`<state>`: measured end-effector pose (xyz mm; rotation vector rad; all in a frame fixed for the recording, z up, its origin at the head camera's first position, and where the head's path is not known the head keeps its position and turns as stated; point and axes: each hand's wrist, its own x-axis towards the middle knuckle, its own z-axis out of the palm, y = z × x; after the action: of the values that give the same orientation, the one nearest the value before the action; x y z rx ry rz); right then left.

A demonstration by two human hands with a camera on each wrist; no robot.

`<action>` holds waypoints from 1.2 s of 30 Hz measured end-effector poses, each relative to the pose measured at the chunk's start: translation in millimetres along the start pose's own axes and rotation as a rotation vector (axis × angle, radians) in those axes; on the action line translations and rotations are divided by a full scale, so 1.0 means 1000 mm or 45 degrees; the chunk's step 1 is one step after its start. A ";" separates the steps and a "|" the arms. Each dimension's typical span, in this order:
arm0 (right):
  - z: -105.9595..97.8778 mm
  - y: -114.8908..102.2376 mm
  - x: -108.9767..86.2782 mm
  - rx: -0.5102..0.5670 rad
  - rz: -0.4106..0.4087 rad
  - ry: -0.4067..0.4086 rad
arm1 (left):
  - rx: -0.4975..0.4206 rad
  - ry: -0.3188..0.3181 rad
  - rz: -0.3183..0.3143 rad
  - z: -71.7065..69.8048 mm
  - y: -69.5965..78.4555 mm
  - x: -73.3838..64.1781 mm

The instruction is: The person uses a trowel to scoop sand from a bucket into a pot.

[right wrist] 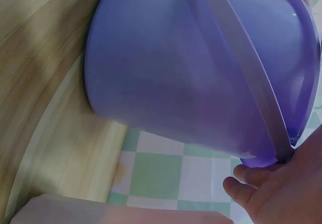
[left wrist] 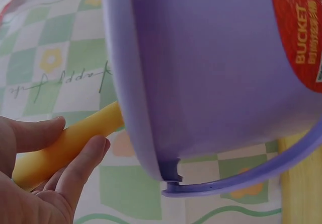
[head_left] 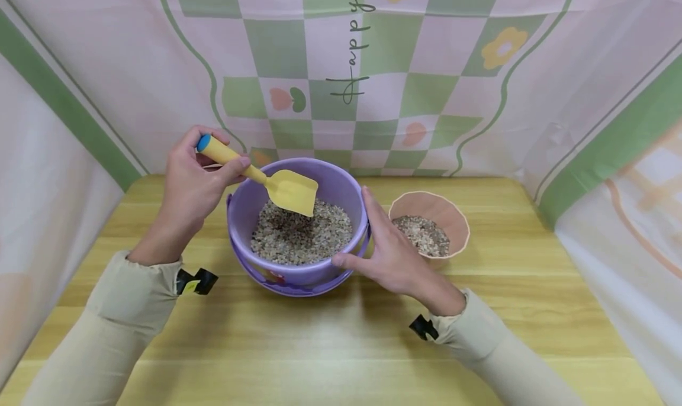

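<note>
In the head view, my left hand (head_left: 194, 178) pinches the yellow handle of a toy shovel (head_left: 292, 192) between thumb and fingers. The shovel's blade is over the mouth of a purple bucket (head_left: 242, 216), its blue handle end pointing up and left. Small gravel (head_left: 303, 234) fills the lower part of the bucket, with a dark shadow under the blade. My right hand (head_left: 396, 255) rests against the bucket's right side, fingers fairly straight and thumb at the front rim. From the left wrist, the bucket wall hides the shovel's blade and only the handle (left wrist: 65, 146) shows.
A peach scalloped bowl (head_left: 453, 228) holding some gravel stands right of the bucket, close behind my right hand. The bucket's handle (right wrist: 246, 68) hangs down along its outside. A patterned cloth (head_left: 330, 57) rises at the back of the wooden table (head_left: 341, 358).
</note>
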<state>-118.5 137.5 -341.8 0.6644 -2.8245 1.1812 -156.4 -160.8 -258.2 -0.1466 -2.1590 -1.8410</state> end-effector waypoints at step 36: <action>-0.008 -0.007 0.007 -0.178 -0.030 -0.095 | 0.556 -0.174 0.116 -0.006 -0.014 0.009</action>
<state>-123.2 136.4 -330.4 0.7456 -2.9167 0.9644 -167.4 -169.7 -268.1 -0.2738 -2.5432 -1.3055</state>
